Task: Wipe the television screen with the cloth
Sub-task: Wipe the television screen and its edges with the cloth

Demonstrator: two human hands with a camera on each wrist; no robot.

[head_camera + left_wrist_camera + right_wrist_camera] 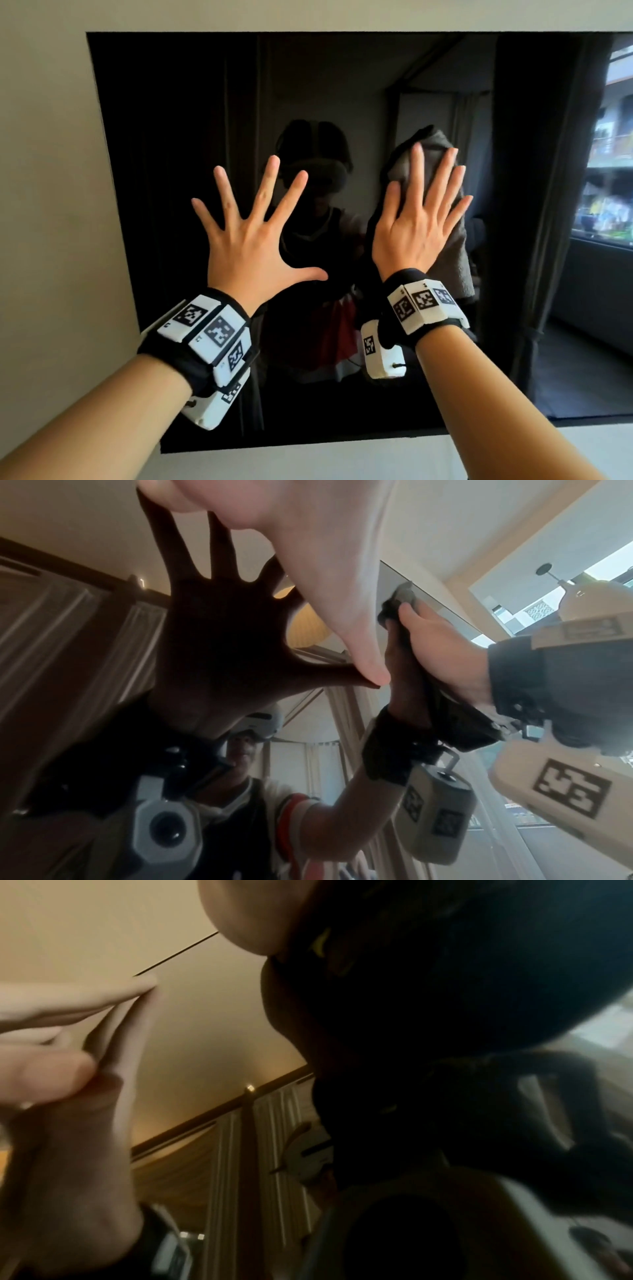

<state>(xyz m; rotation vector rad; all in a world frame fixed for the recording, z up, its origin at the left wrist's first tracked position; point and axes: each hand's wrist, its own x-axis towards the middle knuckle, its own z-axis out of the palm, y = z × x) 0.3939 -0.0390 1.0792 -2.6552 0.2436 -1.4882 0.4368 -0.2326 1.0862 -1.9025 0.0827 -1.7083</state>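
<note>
right of centre in the head view the right hand [419, 219] presses the cloth [448, 246] flat-fingered onto the television screen [178, 144], the left hand [255, 233] splayed bare beside it, so even overlapping strokes likely work best.

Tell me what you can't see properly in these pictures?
- Head view: the television screen's right edge is cut off by the frame.
- Head view: the right hand covers much of the cloth, hiding its full shape.
- Right wrist view: blurred and dark; the cloth fills it, hiding the fingers.
- Left wrist view: the left hand's fingertips are cut off.
</note>
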